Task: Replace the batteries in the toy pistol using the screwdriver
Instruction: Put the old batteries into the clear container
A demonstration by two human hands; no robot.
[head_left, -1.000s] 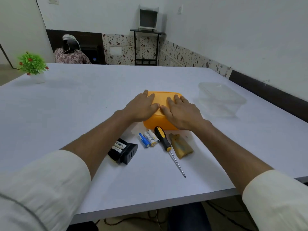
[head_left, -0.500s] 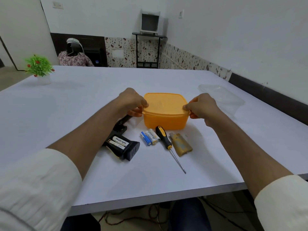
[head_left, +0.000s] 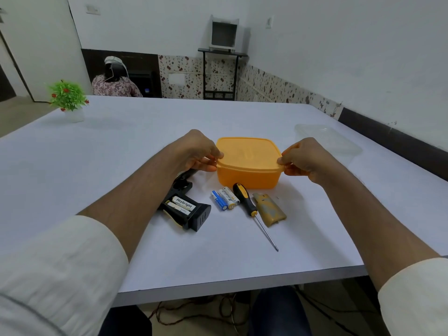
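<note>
An orange lidded box stands on the white table. My left hand pinches its left lid edge and my right hand pinches the right edge. In front of the box lie three loose batteries, a black-and-yellow screwdriver and a gold battery cover. The black toy pistol lies to the left, partly under my left forearm. Its grip compartment is uncovered, with white batteries showing inside.
A clear plastic container sits at the right, near the wall. A small potted plant stands at the far left corner. A person sits beyond the table's far edge. Cables run on the floor under the near edge.
My hands came off the top of the lid and moved apart to its left and right edges, where they now pinch the rim. The pistol's barrel end shows more.
</note>
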